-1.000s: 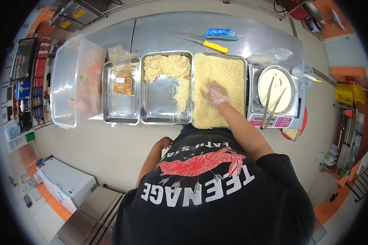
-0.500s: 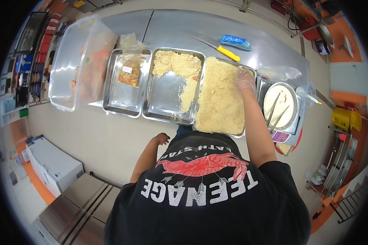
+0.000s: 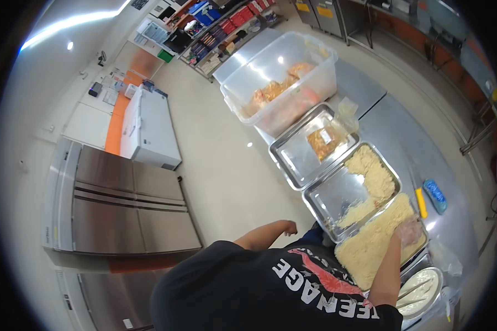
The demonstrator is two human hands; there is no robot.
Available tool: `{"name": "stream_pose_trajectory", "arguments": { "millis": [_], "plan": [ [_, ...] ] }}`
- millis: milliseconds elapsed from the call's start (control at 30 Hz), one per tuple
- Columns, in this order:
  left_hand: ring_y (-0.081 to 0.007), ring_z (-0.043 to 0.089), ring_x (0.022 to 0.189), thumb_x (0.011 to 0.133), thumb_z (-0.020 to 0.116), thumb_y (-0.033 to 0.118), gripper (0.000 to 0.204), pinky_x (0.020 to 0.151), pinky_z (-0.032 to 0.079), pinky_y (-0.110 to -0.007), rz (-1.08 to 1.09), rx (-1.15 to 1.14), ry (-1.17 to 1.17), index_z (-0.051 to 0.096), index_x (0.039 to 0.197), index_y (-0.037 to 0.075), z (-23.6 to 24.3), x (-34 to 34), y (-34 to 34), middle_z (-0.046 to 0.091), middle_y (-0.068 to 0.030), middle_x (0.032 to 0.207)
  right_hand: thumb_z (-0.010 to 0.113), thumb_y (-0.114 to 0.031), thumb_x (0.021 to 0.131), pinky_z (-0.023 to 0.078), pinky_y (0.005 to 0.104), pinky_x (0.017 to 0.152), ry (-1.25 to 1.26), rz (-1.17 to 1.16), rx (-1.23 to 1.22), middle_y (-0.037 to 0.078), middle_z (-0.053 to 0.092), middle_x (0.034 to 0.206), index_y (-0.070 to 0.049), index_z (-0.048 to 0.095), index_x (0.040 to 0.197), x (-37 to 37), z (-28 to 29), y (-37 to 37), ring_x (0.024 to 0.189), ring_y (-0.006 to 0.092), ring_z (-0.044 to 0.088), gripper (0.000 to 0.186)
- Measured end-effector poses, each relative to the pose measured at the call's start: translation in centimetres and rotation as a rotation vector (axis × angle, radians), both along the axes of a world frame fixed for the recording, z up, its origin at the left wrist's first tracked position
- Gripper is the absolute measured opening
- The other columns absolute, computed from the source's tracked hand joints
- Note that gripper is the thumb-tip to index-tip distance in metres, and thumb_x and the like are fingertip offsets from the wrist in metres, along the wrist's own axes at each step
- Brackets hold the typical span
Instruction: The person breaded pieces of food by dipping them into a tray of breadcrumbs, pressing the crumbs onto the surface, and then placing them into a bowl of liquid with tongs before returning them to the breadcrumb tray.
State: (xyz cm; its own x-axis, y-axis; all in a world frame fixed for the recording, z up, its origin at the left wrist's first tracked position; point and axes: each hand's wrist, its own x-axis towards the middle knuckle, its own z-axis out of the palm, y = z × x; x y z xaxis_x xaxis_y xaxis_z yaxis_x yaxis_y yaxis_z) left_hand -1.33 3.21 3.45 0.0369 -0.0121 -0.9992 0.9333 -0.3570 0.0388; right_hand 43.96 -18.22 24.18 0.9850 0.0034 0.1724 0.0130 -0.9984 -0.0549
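My right hand (image 3: 408, 230), in a clear plastic glove, rests on pale yellow crumbs (image 3: 364, 248) at the far side of a metal tray filled with them. Its fingers look spread flat against the crumbs, partly blurred by the glove. My left hand (image 3: 289, 226) is bare and hangs beside my body, away from the table, holding nothing, its fingers loosely bent. Left of the full tray is a second metal tray (image 3: 334, 196) with heaped crumbs on part of its bottom. To the right stands a round bowl of white batter (image 3: 422, 281) with metal tongs (image 3: 417, 293) lying across it.
Beyond the trays lie a yellow-handled knife (image 3: 421, 202) and a blue packet (image 3: 435, 196). A bagged orange food pack (image 3: 321, 143) lies in a third tray. Past it stands a large clear tub (image 3: 309, 102) of orange food. A plastic bag (image 3: 447, 259) lies near the bowl.
The view has swung left, so the table now sits at the right, with fridges and a chest freezer in sight. My right hand stays on the crumbs; my left still hangs free.
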Motion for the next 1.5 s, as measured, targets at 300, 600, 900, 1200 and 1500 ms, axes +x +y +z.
{"name": "stream_pose_trajectory", "arguments": {
  "millis": [300,600,900,1200,1500],
  "plan": [
    [-0.0248,0.065,0.070,0.081,0.050,0.028,0.032,0.059,0.051,-0.045,0.102,-0.063,-0.124,0.064,0.098,0.005,0.8,1.8,-2.7,0.066,-0.0130,0.091,0.035,-0.045,0.092,0.048,0.0399,0.055,0.088,-0.101,-0.003,0.013,0.062,0.070,-0.001,0.061,0.081,2.8,-0.4,-1.6,0.060,0.0319,0.060,0.052],
    [-0.0230,0.063,0.077,0.083,0.051,0.022,0.040,0.058,0.051,-0.041,-0.028,-0.109,-0.093,0.052,0.122,0.015,0.1,-0.3,-1.1,0.064,-0.0092,0.101,0.040,-0.026,0.091,0.045,0.0302,0.068,-0.201,0.362,-0.278,0.008,0.063,0.082,-0.008,0.060,0.080,1.2,-2.6,-4.0,0.077,0.0197,0.059,0.029],
    [-0.0212,0.065,0.074,0.082,0.049,0.023,0.031,0.058,0.053,-0.033,-0.472,-0.125,-0.349,0.063,0.103,0.005,4.1,0.9,-2.9,0.066,-0.0114,0.087,0.036,-0.049,0.087,0.034,0.0448,0.094,0.030,0.161,0.067,0.020,0.053,0.108,0.001,0.052,0.110,1.0,-5.5,-4.8,0.105,0.0329,0.048,0.057],
    [-0.0204,0.067,0.076,0.079,0.050,0.008,0.037,0.054,0.054,-0.033,-0.398,-0.252,-0.392,0.054,0.116,0.001,1.1,1.0,-0.6,0.065,-0.0132,0.098,0.045,-0.048,0.085,0.036,0.0400,0.094,0.202,0.243,0.220,0.020,0.050,0.115,0.003,0.049,0.113,-1.4,-1.9,-6.8,0.108,0.0319,0.047,0.058],
    [-0.0217,0.065,0.073,0.087,0.041,0.020,0.035,0.052,0.051,-0.033,-0.042,-0.106,-0.259,0.057,0.111,0.000,2.5,2.8,-1.2,0.066,-0.0148,0.094,0.043,-0.048,0.085,0.034,0.0406,0.095,0.195,0.225,0.064,0.021,0.052,0.109,0.002,0.050,0.108,0.2,-3.1,-7.3,0.106,0.0333,0.047,0.055]
  ]
}}
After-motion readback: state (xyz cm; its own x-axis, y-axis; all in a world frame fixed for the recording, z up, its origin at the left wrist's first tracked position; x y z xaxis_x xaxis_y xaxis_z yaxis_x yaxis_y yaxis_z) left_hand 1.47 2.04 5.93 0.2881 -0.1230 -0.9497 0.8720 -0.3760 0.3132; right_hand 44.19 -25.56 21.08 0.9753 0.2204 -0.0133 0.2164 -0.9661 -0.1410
